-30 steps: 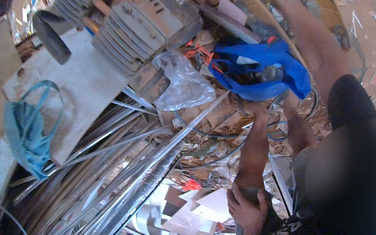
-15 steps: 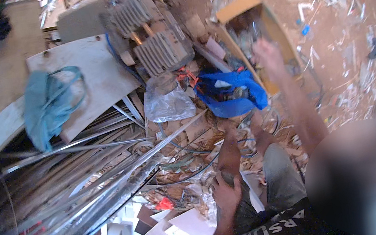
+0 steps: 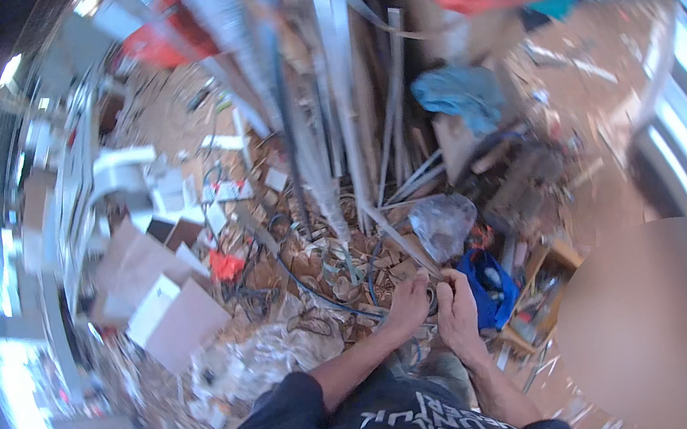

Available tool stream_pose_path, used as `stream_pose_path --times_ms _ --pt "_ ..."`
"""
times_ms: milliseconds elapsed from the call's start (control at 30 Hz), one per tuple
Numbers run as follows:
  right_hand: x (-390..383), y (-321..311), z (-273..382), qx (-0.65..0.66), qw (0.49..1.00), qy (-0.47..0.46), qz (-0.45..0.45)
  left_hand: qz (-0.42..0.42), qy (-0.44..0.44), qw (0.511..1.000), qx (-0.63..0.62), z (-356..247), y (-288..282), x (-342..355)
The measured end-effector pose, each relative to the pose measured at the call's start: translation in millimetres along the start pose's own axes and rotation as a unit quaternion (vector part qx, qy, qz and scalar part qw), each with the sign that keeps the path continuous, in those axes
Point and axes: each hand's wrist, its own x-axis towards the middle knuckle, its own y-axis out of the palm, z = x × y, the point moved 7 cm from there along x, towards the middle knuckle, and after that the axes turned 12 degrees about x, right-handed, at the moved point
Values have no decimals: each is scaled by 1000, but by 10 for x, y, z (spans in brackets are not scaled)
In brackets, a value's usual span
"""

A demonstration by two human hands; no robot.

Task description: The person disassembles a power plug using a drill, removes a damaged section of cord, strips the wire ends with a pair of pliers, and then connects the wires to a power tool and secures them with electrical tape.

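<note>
Close together in front of my body are my left hand [image 3: 410,304] and my right hand [image 3: 456,303], both with fingers curled closed. Between them shows a small round, dark-rimmed thing [image 3: 432,298], too small and blurred to name. A thin pale strip [image 3: 398,237] runs down from the stacked lengths to my fingertips; whether I grip its end I cannot tell. Just right of my right hand sits a blue bag [image 3: 492,288], open at the top. Beyond my hands lies a clear plastic bag [image 3: 444,226].
Long metal profiles [image 3: 341,95] stretch away ahead. A cardboard box [image 3: 546,270] with small items stands beside the blue bag. Board offcuts [image 3: 179,322] and crumpled plastic [image 3: 263,357] litter the left. A teal cloth bag [image 3: 461,97] hangs farther off, and a cable [image 3: 311,289] crosses the floor.
My right hand has left the cardboard box and my left hand has come off my leg; they now meet in front of me. The view has swung left.
</note>
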Motion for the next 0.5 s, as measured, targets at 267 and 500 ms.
stream_pose_path --times_ms 267,500 --pt "52 1196 343 156 984 58 69 195 24 949 -246 740 -861 19" --pt "653 3882 1322 14 989 -61 134 -90 138 962 -218 2494 -3041 802"
